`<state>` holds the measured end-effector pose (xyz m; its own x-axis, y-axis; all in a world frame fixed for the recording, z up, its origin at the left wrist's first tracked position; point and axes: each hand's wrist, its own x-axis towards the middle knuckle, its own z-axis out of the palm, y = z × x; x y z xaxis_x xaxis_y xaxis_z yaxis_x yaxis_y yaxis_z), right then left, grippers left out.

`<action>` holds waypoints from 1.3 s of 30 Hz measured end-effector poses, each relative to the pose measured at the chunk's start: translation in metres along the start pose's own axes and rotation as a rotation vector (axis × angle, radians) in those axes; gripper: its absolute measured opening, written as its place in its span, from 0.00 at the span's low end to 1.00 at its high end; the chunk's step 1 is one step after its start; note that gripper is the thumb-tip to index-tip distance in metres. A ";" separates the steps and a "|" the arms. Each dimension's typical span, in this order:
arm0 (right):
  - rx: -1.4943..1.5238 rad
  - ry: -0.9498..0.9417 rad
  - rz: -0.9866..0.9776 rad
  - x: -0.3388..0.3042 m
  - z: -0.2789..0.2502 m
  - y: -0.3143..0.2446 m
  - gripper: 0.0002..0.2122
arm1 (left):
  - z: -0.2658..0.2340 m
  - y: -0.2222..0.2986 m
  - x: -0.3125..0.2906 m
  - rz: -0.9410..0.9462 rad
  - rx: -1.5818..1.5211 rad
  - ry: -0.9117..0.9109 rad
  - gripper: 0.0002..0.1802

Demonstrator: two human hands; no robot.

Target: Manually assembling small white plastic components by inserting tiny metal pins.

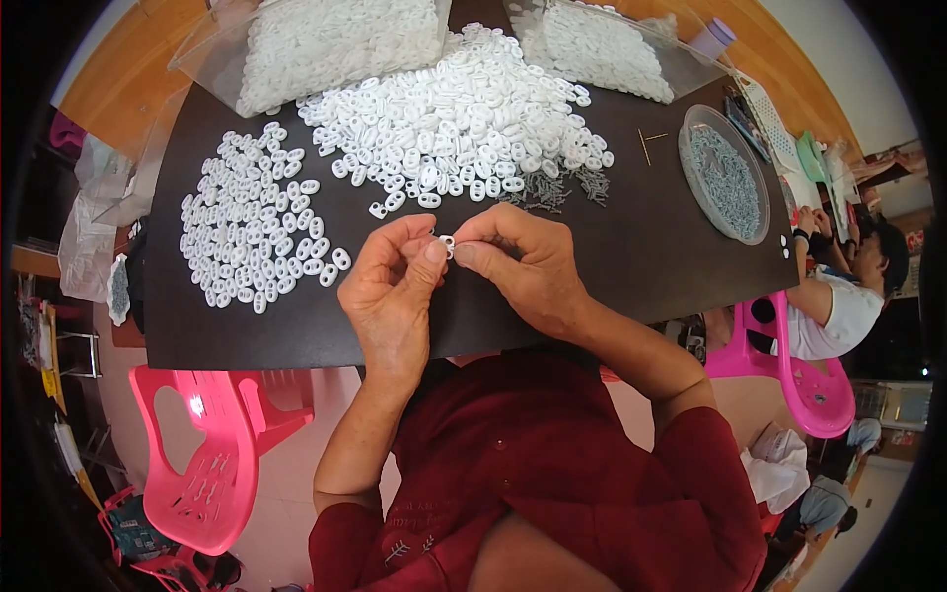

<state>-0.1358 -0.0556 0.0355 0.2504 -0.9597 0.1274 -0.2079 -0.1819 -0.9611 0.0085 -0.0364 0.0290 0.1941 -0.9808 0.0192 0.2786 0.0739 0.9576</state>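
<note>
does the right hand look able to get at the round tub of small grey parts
Probably yes: between the right hand and the round tub lies bare tabletop, and the tub looks open. The fingers are busy at a small white piece, though.

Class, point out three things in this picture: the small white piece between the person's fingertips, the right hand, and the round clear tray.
Small white piece (449, 245): head view, on its visible middle.
Right hand (534, 259): head view, on the back of it.
Round clear tray (699, 199): head view, on its lower-left wall.

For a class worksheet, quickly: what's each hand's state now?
Left hand: closed, holding a small white oval plastic-looking piece.
Right hand: closed on the same piece.
</note>
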 end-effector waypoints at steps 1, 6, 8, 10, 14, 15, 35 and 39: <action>0.004 -0.007 0.010 0.000 -0.002 -0.001 0.04 | -0.001 -0.002 -0.002 0.038 0.055 -0.033 0.10; -0.053 -0.006 0.021 -0.008 -0.001 -0.004 0.04 | -0.004 -0.010 -0.008 0.129 0.207 -0.102 0.07; -0.077 -0.001 0.018 -0.012 -0.001 -0.004 0.04 | 0.000 -0.011 -0.012 0.172 0.356 -0.077 0.03; -0.039 0.020 -0.023 -0.017 -0.003 -0.001 0.04 | 0.005 -0.008 -0.014 0.157 0.315 -0.107 0.02; -0.029 0.047 -0.059 -0.025 -0.008 0.003 0.04 | 0.007 -0.009 -0.015 0.109 0.223 -0.186 0.02; 0.032 0.037 -0.017 -0.026 -0.009 0.004 0.03 | 0.008 -0.009 -0.015 0.065 0.181 -0.210 0.03; -0.925 0.259 -0.471 0.034 -0.066 0.035 0.05 | 0.004 -0.024 -0.014 -0.071 0.071 -0.189 0.07; -0.907 0.133 -0.485 0.024 -0.068 0.028 0.05 | 0.002 -0.025 -0.014 -0.080 0.022 -0.157 0.06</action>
<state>-0.2003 -0.0982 0.0283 0.4025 -0.7464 0.5300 -0.7604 -0.5950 -0.2604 -0.0033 -0.0246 0.0051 0.0225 -0.9996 -0.0139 0.2660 -0.0074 0.9640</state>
